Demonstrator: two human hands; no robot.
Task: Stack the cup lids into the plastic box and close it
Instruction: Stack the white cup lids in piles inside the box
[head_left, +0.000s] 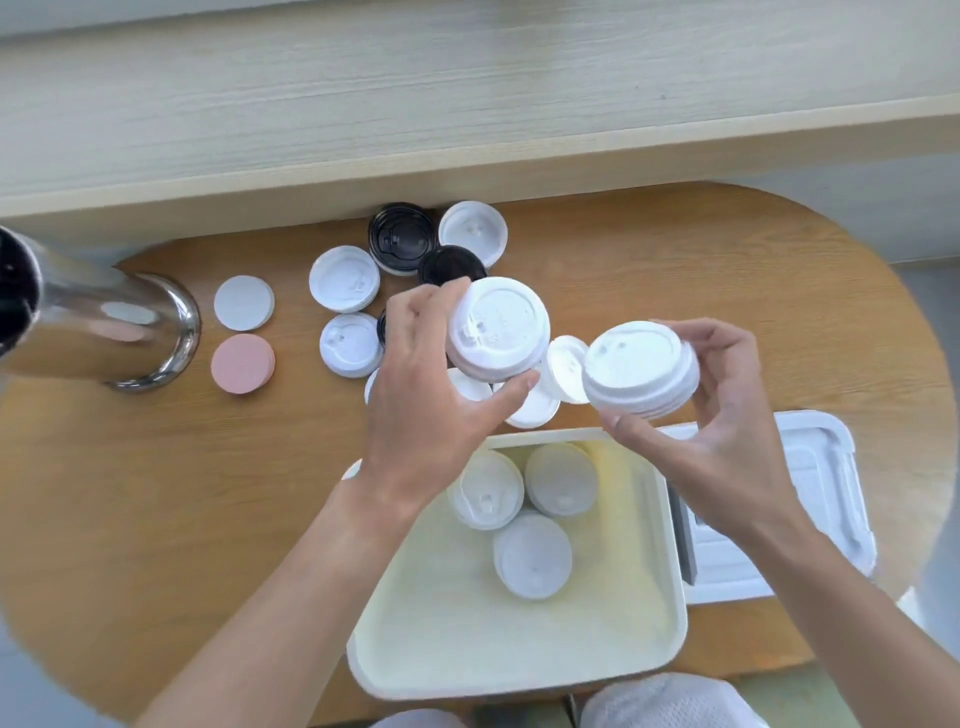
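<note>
Above the box (670, 525), each hand pinches a lid stack: left hand (421, 410), right hand (722, 447). Still loading; probably merge them, then lower toward 6 o'clock.

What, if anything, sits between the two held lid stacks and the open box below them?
Nothing visible blocks them. The left hand and right hand each hold a lid stack above the box, whose top is open; its cover lies aside to the right.

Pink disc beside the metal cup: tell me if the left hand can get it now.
Probably not yet: the left hand grips a stack of white lids. The pink disc itself lies uncovered.
</note>
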